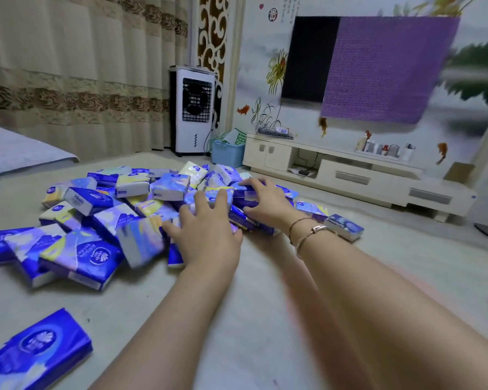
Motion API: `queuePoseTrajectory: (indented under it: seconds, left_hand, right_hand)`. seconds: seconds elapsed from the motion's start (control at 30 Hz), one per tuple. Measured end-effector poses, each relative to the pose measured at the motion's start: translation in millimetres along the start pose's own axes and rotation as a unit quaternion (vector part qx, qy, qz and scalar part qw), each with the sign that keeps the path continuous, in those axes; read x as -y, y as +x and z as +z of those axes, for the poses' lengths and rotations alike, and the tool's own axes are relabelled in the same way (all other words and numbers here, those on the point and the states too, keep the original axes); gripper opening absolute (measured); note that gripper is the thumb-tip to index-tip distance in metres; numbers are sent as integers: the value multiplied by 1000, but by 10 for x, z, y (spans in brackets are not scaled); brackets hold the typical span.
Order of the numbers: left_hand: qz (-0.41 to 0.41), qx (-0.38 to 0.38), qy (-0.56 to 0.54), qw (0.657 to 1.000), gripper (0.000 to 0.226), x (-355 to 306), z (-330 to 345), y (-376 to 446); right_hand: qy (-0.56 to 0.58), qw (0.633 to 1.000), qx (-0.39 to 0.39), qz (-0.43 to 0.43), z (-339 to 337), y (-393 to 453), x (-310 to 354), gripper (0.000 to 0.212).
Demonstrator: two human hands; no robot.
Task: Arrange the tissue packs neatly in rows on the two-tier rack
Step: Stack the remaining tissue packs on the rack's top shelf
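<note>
So the heap of small blue, purple and yellow plastic-wrapped tissue packs (130, 204) is dumped on the pale floor (237, 319), all tilted and overlapping, no rows at all. My left hand (206, 235) lies flat on the near side of the heap with fingers spread, gripping nothing. My right hand (265, 204), the one with the thin bracelets (307, 229), is curled over a dark blue pack (247, 192) on the heap's right side. One loose blue pack (37, 350) sits well in front of the heap, cut off by the frame edge. Behind the heap: a white tower fan (193, 111) and a cream TV cabinet (350, 170). Can't see any rack. My hands hide the packs under them.
</note>
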State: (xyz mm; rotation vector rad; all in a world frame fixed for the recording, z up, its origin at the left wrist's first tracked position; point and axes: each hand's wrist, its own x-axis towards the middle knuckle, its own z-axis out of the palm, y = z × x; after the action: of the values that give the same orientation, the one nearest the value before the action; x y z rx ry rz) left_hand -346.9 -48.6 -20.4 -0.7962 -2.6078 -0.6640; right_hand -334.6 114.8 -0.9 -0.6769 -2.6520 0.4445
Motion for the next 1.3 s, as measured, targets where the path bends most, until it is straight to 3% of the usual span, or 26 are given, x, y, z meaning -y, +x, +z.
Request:
queuePoseTrajectory:
  seconds: [0.23, 0.53, 0.77, 0.9, 1.1, 1.23, 1.3]
  left_hand:
    - [50, 47, -128, 989, 57, -69, -91, -208]
    - [176, 142, -254, 941, 31, -270, -342, -562]
    - [271, 230, -323, 877, 45, -605, -400, -897]
    - [266, 240, -384, 851, 62, -908, -356, -1140]
    - [214, 233, -394, 863, 60, -1242, -375, -1254]
    - [189, 150, -324, 915, 73, -1259, -429, -1273]
    - [196, 159, -350, 902, 66, -1189, -462, -1310]
  right_hand:
    - [84, 995, -34, -46, -115, -557, -88, 48]
    - [199, 979, -43, 15, -385, -1672, -272, 58]
    - [222, 969, -87, 71, -796, -2600, -561, 51]
    - [234, 957, -133, 111, -879, -2963, -734, 49]
    - [323, 914, -201, 141, -961, -3014, -882, 40]
    - [375, 878, -254, 154, -1054, -3014, -877, 46]
    - [389, 871, -264, 146, -1091, -3024, -871, 46]
